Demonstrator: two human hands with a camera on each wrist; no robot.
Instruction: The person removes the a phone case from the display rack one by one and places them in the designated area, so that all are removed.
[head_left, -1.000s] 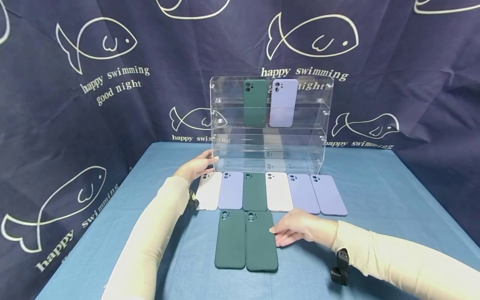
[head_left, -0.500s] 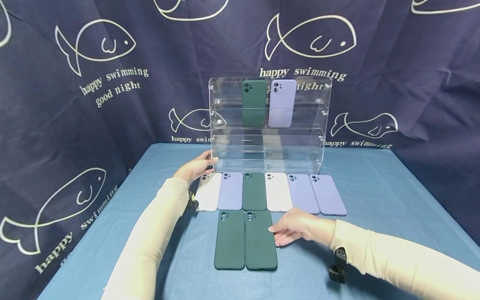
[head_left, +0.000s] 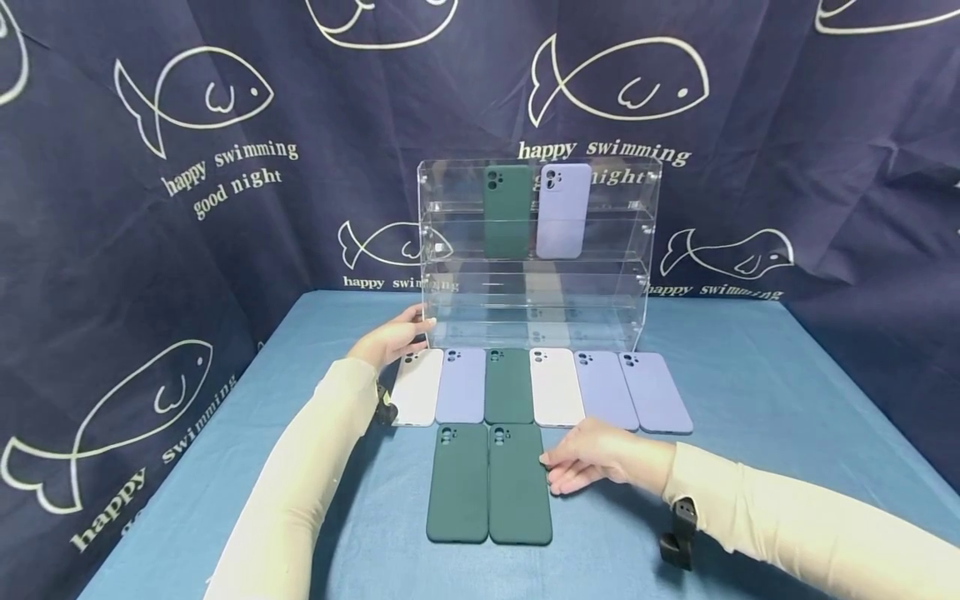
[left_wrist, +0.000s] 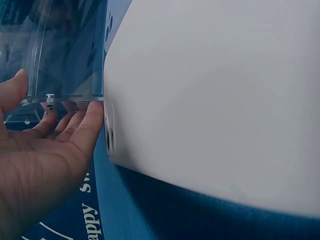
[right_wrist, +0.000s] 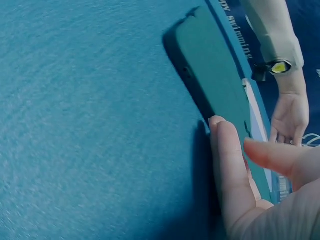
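In the head view my left hand (head_left: 388,340) holds the lower left side of a clear acrylic display rack (head_left: 465,287). The left wrist view has its fingers on the outside of the side panel (left_wrist: 75,98) and the thumb on the other side. My right hand (head_left: 592,460) pinches the right edge of a dark green phone case (head_left: 519,487), its thumb over the top. That case lies flat beside another dark green phone case (head_left: 457,483). On the rack's upper tier lean a green phone case (head_left: 507,217) and a lavender phone case (head_left: 562,212).
Across the blue cloth (head_left: 720,500), in front of the rack, runs a row of cases: a white case (head_left: 417,390) at the left, a green case (head_left: 509,390) mid-row, a lavender case (head_left: 656,396) at the right end. A dark fish-print curtain (head_left: 322,167) hangs behind.
The head view has shifted slightly, so the scene sits a little lower. Both hands keep their places on the rack and the green case.
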